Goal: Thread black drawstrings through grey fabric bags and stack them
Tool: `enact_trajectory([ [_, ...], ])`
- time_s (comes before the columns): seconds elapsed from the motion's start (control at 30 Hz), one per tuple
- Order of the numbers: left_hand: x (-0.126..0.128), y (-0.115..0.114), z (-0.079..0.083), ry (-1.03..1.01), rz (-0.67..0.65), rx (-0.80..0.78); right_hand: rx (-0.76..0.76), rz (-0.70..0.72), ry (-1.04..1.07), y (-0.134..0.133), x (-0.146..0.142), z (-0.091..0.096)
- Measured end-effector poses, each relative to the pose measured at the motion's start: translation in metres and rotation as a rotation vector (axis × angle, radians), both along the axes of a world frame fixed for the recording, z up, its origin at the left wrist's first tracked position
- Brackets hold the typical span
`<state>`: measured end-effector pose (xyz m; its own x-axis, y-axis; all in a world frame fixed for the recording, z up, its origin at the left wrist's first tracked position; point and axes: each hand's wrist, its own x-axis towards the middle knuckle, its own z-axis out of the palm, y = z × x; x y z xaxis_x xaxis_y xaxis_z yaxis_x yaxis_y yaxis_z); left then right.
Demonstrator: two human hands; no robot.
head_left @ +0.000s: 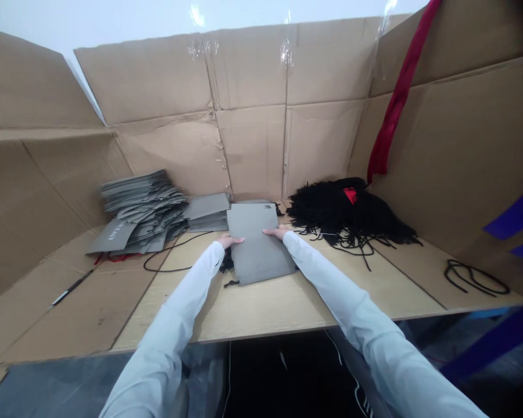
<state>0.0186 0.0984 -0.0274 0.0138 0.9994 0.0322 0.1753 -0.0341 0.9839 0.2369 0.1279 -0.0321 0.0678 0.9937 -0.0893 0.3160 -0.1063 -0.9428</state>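
A flat grey drawstring bag (260, 255) lies before me in the middle of the table, a small dark print near its far right corner. Black cord sticks out at its near left corner. My left hand (229, 240) grips the bag's left edge, thumb on top and fingers hidden beneath. On the opposite edge, my right hand (278, 231) holds it the same way. Just behind and left of the bag sits a short stack of grey bags (207, 212). Some black cord shows under the bag by my left hand.
A tall, uneven pile of grey bags (146, 209) stands at the left. Black cords (335, 212) form a heap at the right. A loose cord coil (475, 278) lies far right, a pen (72, 288) far left. Cardboard walls (253, 151) enclose the table; a red strap (396, 110) hangs down.
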Motion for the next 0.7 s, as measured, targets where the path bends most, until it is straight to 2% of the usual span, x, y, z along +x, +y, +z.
enact_trajectory([
  [0.03,0.002,-0.002,0.003,-0.014,-0.004,-0.030,0.026,0.005,0.048,-0.002,0.001,0.001],
  [0.1,0.006,-0.007,0.012,-0.033,-0.001,0.003,0.187,0.006,0.125,-0.005,0.002,0.007],
  [0.23,0.011,-0.021,0.038,0.040,0.067,0.323,0.567,0.009,0.135,-0.019,0.008,0.031],
  [0.33,0.014,-0.032,0.053,0.134,0.129,0.476,0.768,-0.002,0.129,-0.035,0.013,0.049],
  [0.4,0.017,-0.037,0.055,0.159,0.161,0.512,0.806,-0.029,0.130,-0.044,0.016,0.054],
  [0.47,0.022,-0.039,0.049,0.150,0.159,0.513,0.784,-0.028,0.127,-0.049,0.019,0.051],
  [0.7,0.039,-0.041,0.012,0.012,-0.048,0.456,0.604,0.034,0.177,-0.044,0.027,0.020],
])
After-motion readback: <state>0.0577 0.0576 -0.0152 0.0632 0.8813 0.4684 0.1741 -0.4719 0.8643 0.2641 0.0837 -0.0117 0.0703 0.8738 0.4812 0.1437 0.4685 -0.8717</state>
